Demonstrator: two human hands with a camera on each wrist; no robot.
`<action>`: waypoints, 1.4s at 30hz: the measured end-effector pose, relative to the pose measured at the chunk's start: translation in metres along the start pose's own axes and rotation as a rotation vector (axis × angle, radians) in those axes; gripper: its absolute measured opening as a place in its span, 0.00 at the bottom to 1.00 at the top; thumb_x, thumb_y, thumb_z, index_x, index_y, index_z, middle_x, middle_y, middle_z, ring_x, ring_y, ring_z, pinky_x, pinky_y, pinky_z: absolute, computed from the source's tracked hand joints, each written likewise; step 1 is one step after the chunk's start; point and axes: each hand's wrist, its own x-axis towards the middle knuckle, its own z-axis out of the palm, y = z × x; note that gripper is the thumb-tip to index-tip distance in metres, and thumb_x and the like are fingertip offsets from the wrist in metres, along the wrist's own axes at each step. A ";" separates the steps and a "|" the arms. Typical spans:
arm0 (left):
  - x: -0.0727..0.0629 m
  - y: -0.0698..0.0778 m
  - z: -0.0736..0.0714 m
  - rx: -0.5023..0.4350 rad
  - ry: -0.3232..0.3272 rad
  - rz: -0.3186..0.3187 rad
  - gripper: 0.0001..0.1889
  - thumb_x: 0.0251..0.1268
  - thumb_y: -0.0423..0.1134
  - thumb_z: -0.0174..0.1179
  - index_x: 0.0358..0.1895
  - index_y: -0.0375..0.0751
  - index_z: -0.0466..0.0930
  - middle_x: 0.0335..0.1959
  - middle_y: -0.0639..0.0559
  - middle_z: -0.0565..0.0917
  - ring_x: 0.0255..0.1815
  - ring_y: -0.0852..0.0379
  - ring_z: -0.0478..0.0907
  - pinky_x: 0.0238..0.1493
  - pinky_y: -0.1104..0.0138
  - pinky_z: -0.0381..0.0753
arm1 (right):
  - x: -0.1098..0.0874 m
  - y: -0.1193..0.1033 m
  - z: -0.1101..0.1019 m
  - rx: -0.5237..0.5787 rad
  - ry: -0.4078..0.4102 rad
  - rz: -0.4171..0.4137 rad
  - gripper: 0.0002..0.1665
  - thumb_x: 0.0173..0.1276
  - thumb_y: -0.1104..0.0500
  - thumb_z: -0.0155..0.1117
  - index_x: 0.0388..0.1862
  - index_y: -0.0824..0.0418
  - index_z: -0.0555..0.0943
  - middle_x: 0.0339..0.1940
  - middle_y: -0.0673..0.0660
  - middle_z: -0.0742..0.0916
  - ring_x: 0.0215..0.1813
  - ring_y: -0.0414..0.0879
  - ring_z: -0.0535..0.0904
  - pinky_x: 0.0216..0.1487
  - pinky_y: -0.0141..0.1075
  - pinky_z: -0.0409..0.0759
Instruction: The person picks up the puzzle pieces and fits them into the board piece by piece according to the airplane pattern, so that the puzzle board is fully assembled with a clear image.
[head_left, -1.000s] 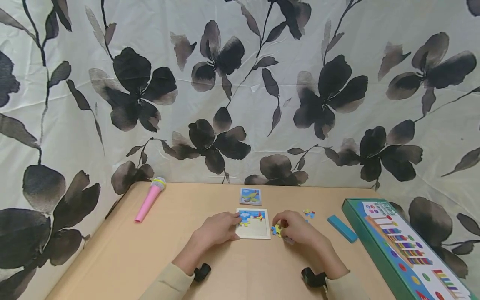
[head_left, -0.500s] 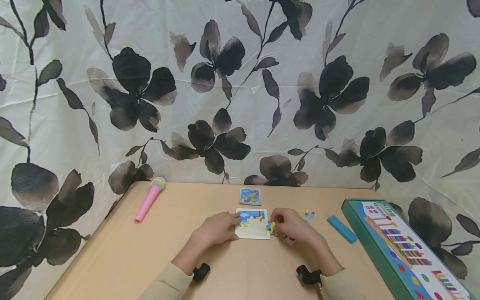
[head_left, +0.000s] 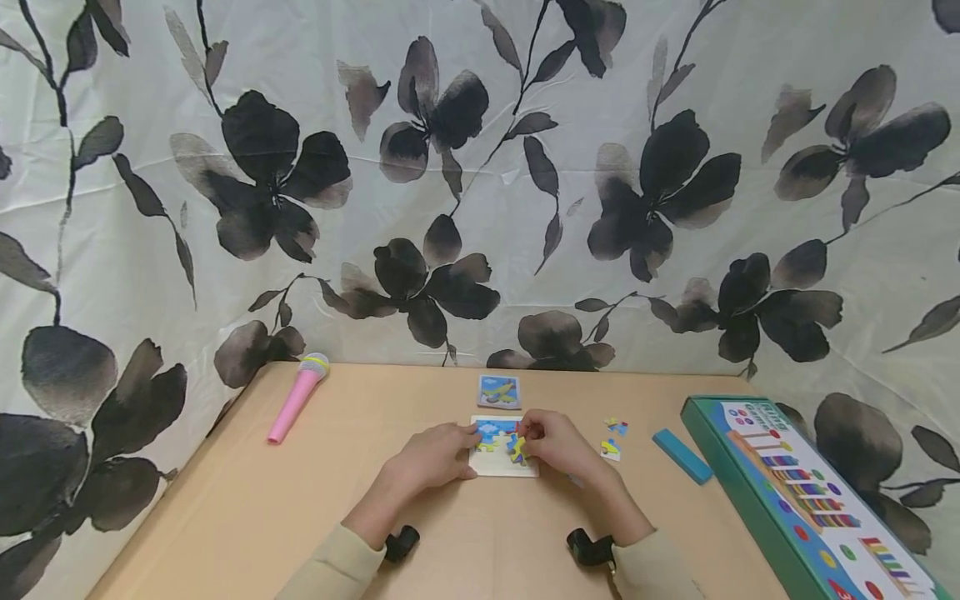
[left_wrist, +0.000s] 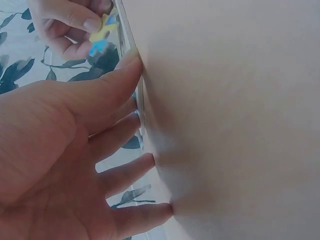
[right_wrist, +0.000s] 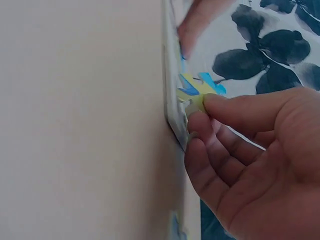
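Observation:
A white-framed jigsaw tray (head_left: pixel 504 471) lies mid-table, with blue and yellow pieces (head_left: pixel 491 431) fitted along its upper part. Over the tray's right side, my right hand (head_left: pixel 561 446) pinches a yellow-and-blue puzzle piece (head_left: pixel 517 451) between thumb and fingertips. The right wrist view shows this piece (right_wrist: pixel 200 89) tilted close above the tray's surface. My left hand (head_left: pixel 433 454) rests at the tray's left edge. In the left wrist view its thumb touches the tray rim (left_wrist: pixel 131 37), and its other fingers extend fairly straight with their tips on the table.
Loose puzzle pieces (head_left: pixel 611 451) lie right of my right hand. A small picture card (head_left: pixel 499 392) sits behind the tray. A pink toy microphone (head_left: pixel 295 406) lies far left; a blue bar (head_left: pixel 682 456) and a large green box (head_left: pixel 817 500) are at right. Floral cloth hangs behind.
My right hand has moved left from beside the tray to over its right side, carrying the puzzle piece. This uncovers a loose piece at right. The left hand stays at the tray.

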 end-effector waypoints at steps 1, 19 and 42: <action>0.000 0.000 0.000 -0.001 0.002 0.000 0.32 0.60 0.50 0.70 0.67 0.45 0.76 0.71 0.48 0.74 0.70 0.45 0.73 0.62 0.50 0.78 | 0.001 0.000 0.003 0.011 0.004 0.008 0.07 0.61 0.71 0.64 0.36 0.63 0.80 0.26 0.53 0.78 0.29 0.44 0.74 0.26 0.30 0.71; -0.003 0.004 0.000 -0.004 -0.001 -0.017 0.31 0.60 0.51 0.69 0.67 0.45 0.77 0.71 0.49 0.74 0.70 0.44 0.72 0.61 0.48 0.79 | 0.013 -0.009 0.028 -0.005 0.186 0.106 0.02 0.60 0.69 0.66 0.31 0.64 0.81 0.19 0.53 0.79 0.20 0.42 0.73 0.23 0.31 0.72; -0.004 0.003 -0.001 -0.001 0.006 -0.024 0.32 0.61 0.50 0.69 0.68 0.45 0.76 0.72 0.49 0.73 0.71 0.45 0.71 0.62 0.48 0.78 | 0.017 -0.017 0.035 -0.107 0.220 0.120 0.02 0.62 0.67 0.66 0.30 0.63 0.81 0.23 0.54 0.80 0.25 0.44 0.73 0.25 0.32 0.71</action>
